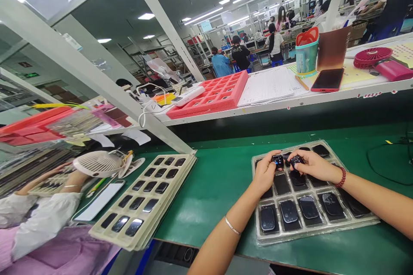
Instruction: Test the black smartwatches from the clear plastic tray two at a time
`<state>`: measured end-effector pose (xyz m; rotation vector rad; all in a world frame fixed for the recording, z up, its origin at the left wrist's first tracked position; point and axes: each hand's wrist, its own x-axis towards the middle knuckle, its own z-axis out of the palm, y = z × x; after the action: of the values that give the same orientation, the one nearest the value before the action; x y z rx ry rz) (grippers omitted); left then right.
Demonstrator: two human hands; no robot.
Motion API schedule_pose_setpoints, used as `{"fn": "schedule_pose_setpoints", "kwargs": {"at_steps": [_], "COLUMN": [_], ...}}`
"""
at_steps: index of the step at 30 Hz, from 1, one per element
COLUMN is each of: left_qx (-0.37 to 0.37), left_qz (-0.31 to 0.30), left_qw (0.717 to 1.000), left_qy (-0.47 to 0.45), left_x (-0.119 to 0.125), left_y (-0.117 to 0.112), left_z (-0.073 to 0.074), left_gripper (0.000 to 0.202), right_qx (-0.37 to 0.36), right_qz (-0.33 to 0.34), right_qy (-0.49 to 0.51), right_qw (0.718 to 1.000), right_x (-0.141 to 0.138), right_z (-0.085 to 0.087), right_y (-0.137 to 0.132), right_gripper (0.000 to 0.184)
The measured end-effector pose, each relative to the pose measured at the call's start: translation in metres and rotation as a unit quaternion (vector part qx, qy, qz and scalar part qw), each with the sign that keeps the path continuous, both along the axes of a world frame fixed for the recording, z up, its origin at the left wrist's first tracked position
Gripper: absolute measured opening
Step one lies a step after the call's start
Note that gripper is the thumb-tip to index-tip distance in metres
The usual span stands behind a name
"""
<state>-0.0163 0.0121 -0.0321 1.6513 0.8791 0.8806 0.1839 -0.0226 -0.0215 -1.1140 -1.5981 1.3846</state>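
My left hand (266, 172) and my right hand (314, 165) meet above a clear plastic tray (318, 227) on the green bench. Each hand pinches a small black watch-like device, the left one (278, 161) and the right one (296, 162), with their edges close together. Beneath my hands, the tray's pockets hold several similar dark devices in rows. My fingers and palms hide the pockets at the tray's far side. A red bead bracelet circles my right wrist, and a thin metal bangle circles my left.
A stack of beige trays (142, 206) with dark devices lies on the green bench mat (213, 197) to the left. A co-worker's hand (48, 172) and a small white fan (98, 163) are further left. A white shelf (258, 109) above carries a red foam tray (206, 96), papers and a phone.
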Motion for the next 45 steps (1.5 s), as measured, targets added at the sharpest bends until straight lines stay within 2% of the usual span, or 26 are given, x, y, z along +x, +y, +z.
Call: {"fn": "schedule_pose_setpoints", "kwargs": {"at_steps": [4, 10, 16, 20, 22, 25, 28, 32, 36, 40, 45], "left_qx": [0.01, 0.029, 0.023, -0.032, -0.055, -0.047, -0.034, -0.047, -0.038, -0.017, -0.005], "left_qz": [-0.001, 0.003, -0.006, -0.009, -0.013, -0.011, -0.007, -0.018, -0.01, -0.005, -0.016], "left_qw": [1.0, 1.0, 1.0, 0.999, 0.998, 0.998, 0.998, 0.998, 0.999, 1.0, 1.0], "left_qy": [-0.014, 0.005, 0.006, -0.028, -0.033, -0.038, -0.05, -0.029, -0.015, -0.022, -0.011], "left_x": [0.001, 0.001, 0.0, 0.001, 0.001, 0.001, 0.002, 0.001, 0.0, 0.001, 0.001], "left_y": [0.001, 0.0, 0.0, -0.001, -0.002, -0.002, -0.001, 0.0, 0.0, 0.001, 0.001], "left_z": [-0.001, -0.001, -0.003, 0.002, 0.005, 0.005, 0.001, -0.001, 0.001, -0.003, -0.005], "left_gripper": [0.044, 0.033, 0.053, 0.028, 0.033, 0.035, 0.054, 0.035, 0.034, 0.056, 0.056], "right_qx": [0.005, -0.011, 0.024, -0.011, -0.017, 0.0, 0.029, -0.008, -0.015, 0.007, 0.023], "right_qz": [0.003, 0.015, 0.015, 0.02, 0.015, 0.005, 0.004, 0.007, 0.0, -0.01, -0.003], "right_qy": [0.01, 0.009, 0.043, 0.034, 0.033, 0.027, 0.034, 0.029, 0.039, 0.024, 0.017], "right_qw": [1.0, 1.0, 0.999, 0.999, 0.999, 1.0, 0.999, 1.0, 0.999, 1.0, 1.0], "right_x": [-0.001, 0.0, 0.0, 0.003, 0.003, 0.001, 0.0, 0.001, 0.003, 0.0, -0.001], "right_z": [0.004, 0.005, -0.002, -0.005, -0.005, -0.003, -0.001, -0.003, -0.004, -0.001, 0.002], "right_y": [-0.002, -0.002, -0.001, 0.002, 0.002, 0.001, 0.0, 0.001, 0.002, 0.0, -0.002], "right_gripper": [0.031, 0.034, 0.036, 0.027, 0.03, 0.028, 0.035, 0.027, 0.03, 0.035, 0.04]}}
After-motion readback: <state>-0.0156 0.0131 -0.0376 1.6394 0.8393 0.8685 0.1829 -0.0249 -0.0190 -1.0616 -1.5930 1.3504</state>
